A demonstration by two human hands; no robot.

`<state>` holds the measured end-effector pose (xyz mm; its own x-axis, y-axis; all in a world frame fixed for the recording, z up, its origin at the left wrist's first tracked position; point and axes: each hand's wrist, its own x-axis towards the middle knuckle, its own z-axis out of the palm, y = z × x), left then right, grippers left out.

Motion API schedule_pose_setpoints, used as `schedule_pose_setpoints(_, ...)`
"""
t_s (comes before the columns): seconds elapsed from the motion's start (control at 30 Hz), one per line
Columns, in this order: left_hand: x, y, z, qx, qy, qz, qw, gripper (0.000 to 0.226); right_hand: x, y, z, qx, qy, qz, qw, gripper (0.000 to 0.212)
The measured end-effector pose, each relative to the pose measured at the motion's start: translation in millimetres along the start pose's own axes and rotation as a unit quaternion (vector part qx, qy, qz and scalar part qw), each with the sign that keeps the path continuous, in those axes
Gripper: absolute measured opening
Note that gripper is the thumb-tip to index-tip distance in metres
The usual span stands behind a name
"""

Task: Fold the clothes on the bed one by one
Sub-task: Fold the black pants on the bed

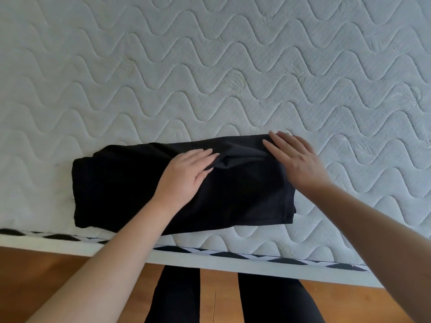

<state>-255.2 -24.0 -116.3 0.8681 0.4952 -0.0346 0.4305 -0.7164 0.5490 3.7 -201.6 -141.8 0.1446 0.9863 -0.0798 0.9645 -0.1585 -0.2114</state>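
Already I had the black garment [182, 183] folded into a compact strip near the edge of the bed [210, 66], my left hand [186, 173] and right hand [296, 159] flat on it, gripping nothing, and I saw no other clothes.

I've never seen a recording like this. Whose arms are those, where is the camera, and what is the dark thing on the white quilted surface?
There is no machine here: the arms belong to a person, and the single camera sits on that person's head, looking forward and down. That is why the arms reach in from the bottom of the picture and the person's legs in dark trousers show below, over a wooden floor.

The white quilted surface is a bare mattress with a black-and-white band along its near edge. On it, close to that edge, lies a black garment, already folded into a long block.

Nothing is gripped. The left hand lies flat on the middle of the cloth, and the right hand lies flat on its right end, fingers straight, as if smoothing it.
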Motion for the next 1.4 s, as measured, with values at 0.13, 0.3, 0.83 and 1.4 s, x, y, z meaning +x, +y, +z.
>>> schedule_pose_setpoints(0.13, -28, 3, 25, 0.078, -0.032, 0.015, 0.996, 0.038, -21, -13, 14, -0.008, -0.035, 0.029, 0.999, 0.069)
schedule_pose_setpoints(0.3, -50, 1, 44, 0.156, -0.106, 0.01, 0.982, 0.044, -32, -26, 24, -0.031, -0.09, 0.098, 0.991, 0.071)
schedule_pose_setpoints(0.83, -3, -6, 49, 0.135, 0.045, -0.086, 0.986, 0.036, 32, -118, 26, 0.092, 0.085, 0.202, 0.971, 0.043)
schedule_pose_setpoints(1.4, -12, -41, 80, 0.25, -0.08, -0.095, 0.96, 0.065, -29, -55, 65, 0.052, -0.082, 0.381, 0.919, 0.081)
